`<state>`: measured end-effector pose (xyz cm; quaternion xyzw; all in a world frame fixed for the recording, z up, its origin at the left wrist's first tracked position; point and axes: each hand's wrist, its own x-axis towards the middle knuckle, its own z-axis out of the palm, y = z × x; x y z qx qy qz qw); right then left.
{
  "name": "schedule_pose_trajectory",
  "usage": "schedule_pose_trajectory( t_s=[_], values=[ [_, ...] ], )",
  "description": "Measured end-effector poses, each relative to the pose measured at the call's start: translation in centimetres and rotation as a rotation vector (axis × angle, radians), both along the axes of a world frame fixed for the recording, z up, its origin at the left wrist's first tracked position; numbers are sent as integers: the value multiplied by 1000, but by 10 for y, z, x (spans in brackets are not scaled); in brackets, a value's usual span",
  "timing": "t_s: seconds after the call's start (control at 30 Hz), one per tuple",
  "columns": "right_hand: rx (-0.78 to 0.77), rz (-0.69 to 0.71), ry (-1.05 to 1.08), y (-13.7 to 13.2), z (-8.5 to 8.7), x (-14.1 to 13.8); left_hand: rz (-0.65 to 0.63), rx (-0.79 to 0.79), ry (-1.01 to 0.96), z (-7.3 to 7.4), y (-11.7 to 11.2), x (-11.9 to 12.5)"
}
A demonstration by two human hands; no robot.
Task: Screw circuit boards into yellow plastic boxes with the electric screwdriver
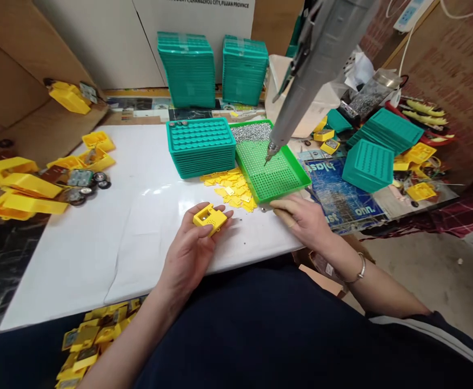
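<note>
My left hand (193,243) grips a small yellow plastic housing (211,218), thumb on its front face and fingers behind. The housing has an open recess and a patch of small holes. My right hand (303,219) rests at the near edge of the green perforated tray (274,173), fingers drawn together. Whatever they pinch, if anything, is hidden. A small round silver piece (263,209) lies just beside its fingertips. Above the tray hangs a grey electric screwdriver (301,92), bit downward, touched by neither hand. Thin yellow plastic pieces (234,189) lie heaped left of the tray.
Small silver screws (250,132) fill the tray's far end. A stack of teal trays (201,154) stands beside it. Yellow housings with wheels (29,183) lie at the left, and more yellow parts (90,340) sit below the table edge. Teal trays (368,165) stand at right.
</note>
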<state>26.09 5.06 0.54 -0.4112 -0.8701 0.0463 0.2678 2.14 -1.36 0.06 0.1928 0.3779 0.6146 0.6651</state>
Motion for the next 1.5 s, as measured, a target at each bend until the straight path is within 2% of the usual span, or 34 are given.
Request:
schedule_pose_trajectory(
  t_s=[0.13,0.27,0.33,0.47,0.57,0.63,0.73,0.87,0.93,1.0,1.17,1.23,1.37,1.5],
  values=[
    [66,-34,-181,1,-17,-13,-35,21,11,2,-1,9],
    [82,-34,-226,5,-25,-21,-99,38,-11,1,-4,13],
    [-1,2,-148,5,-21,-23,-126,46,-23,1,-6,13],
    [-210,127,202,-1,-1,-34,-148,69,-40,-1,-5,13],
    [-320,191,409,-11,13,-48,-118,89,1,-3,-5,15],
    [-351,235,459,-17,16,-58,-79,111,57,-6,-5,15],
    [-292,315,428,-21,13,-69,-47,161,147,-10,-7,15],
    [-100,419,339,-22,5,-80,-19,226,243,-16,-9,13],
    [-103,436,324,-24,3,-84,3,236,278,-18,-9,13],
    [-223,419,369,-26,4,-88,20,231,285,-19,-9,12],
    [-814,366,714,-33,9,-93,23,189,198,-14,-10,13],
    [-956,362,834,-33,9,-95,23,146,159,-11,-10,14],
    [-979,270,968,-24,7,-96,30,70,63,-6,-7,16],
    [-925,196,961,-12,5,-92,-2,67,11,-5,-6,17]
  ],
)
